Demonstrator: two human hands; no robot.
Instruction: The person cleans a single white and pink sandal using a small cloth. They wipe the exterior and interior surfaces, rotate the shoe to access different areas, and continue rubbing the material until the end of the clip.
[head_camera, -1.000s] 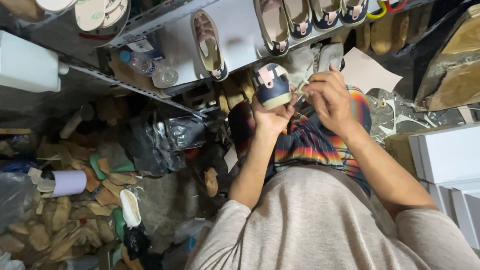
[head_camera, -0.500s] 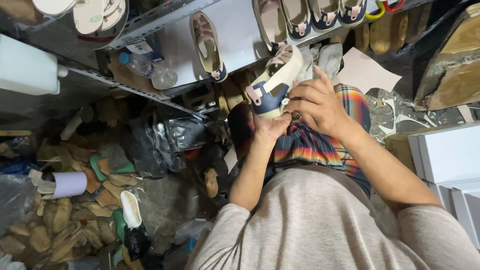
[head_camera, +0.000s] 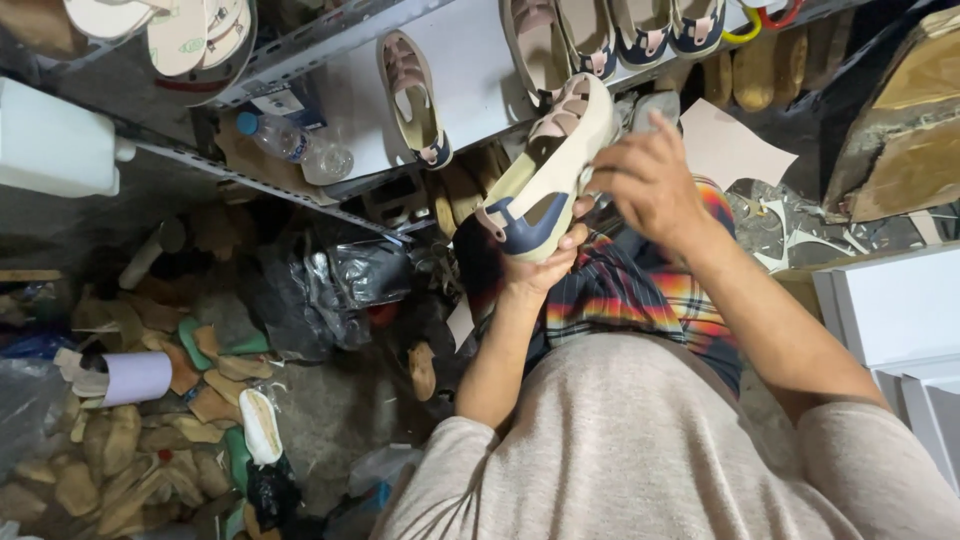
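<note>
Overhead, 2 hands: left hand (head_camera: 540, 262) and right hand (head_camera: 650, 180) fingers grip 1 cream sandal (head_camera: 545, 175).

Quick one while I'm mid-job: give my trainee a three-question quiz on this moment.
1. True or false: both hands are on the cream sandal.
2. Which hand cups the sandal's navy heel end: A) left hand B) right hand?
3. What clear item lies on the grey shelf left of the lone sandal?

Key: 1 true; 2 A; 3 a plastic bottle.
</note>
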